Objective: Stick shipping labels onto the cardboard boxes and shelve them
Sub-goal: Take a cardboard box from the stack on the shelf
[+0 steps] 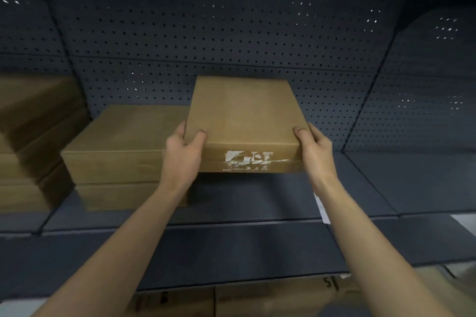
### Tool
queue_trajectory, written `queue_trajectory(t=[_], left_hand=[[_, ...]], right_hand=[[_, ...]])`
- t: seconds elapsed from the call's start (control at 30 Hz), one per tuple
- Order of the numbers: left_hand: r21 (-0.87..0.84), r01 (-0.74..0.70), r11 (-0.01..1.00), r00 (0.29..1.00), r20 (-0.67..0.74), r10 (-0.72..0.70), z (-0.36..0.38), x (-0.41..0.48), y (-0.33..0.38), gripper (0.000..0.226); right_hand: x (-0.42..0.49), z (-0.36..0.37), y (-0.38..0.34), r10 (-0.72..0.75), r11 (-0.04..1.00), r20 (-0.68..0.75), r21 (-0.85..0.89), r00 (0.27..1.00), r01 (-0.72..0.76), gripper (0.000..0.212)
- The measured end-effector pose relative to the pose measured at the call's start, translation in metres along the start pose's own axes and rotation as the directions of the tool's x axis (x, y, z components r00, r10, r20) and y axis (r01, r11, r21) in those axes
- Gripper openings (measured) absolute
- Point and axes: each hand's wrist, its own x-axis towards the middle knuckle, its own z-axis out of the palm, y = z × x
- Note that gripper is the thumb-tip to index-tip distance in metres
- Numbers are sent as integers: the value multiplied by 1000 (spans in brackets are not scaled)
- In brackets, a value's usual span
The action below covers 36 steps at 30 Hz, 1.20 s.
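Note:
I hold a flat brown cardboard box (243, 116) above the dark shelf (257, 201), tilted up at its far end. My left hand (181, 154) grips its near left corner, thumb on top. My right hand (315, 149) grips its near right corner the same way. A torn white label remnant (248, 161) under clear tape shows on the box's near side. To the left, a stack of two like boxes (116, 152) rests on the shelf, close beside the held box.
More stacked cardboard boxes (33, 141) fill the shelf bay at far left. A perforated dark back panel (219, 33) stands behind. Bare shelf surface (412, 183) lies to the right. Cartons (270, 298) sit on the level below.

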Motion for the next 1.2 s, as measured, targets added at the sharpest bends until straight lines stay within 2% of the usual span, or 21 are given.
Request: queue_trajectory(t=[0.13,0.27,0.4,0.53,0.67,0.9,1.2], left_hand=[[-1,55,998,998,21,-55,44,-13,-16,24],[27,131,991,991,24,-132,64,-15,-39,31],[87,190,978,982,1,-191,71,-8,-63,44],[113,252,961,968,-13,-252,76,-1,-81,34],[106,298,949,954,-19,-298,83,1,-95,36],[177,296,939,952,30,-306,80,-4,-118,24],[233,320,918,942,30,-335,82,-2,-118,46]], right_hand=[[21,-37,26,56,998,44,17,997,-57,32],[33,-47,58,113,993,87,27,990,-115,18],[42,-39,93,167,986,106,7,980,-168,25],[49,-31,122,232,973,101,-43,968,-228,37],[53,-28,138,252,965,97,-97,963,-243,35],[50,-29,153,263,959,119,-137,958,-246,26],[49,-29,152,285,955,132,-122,949,-270,28]])
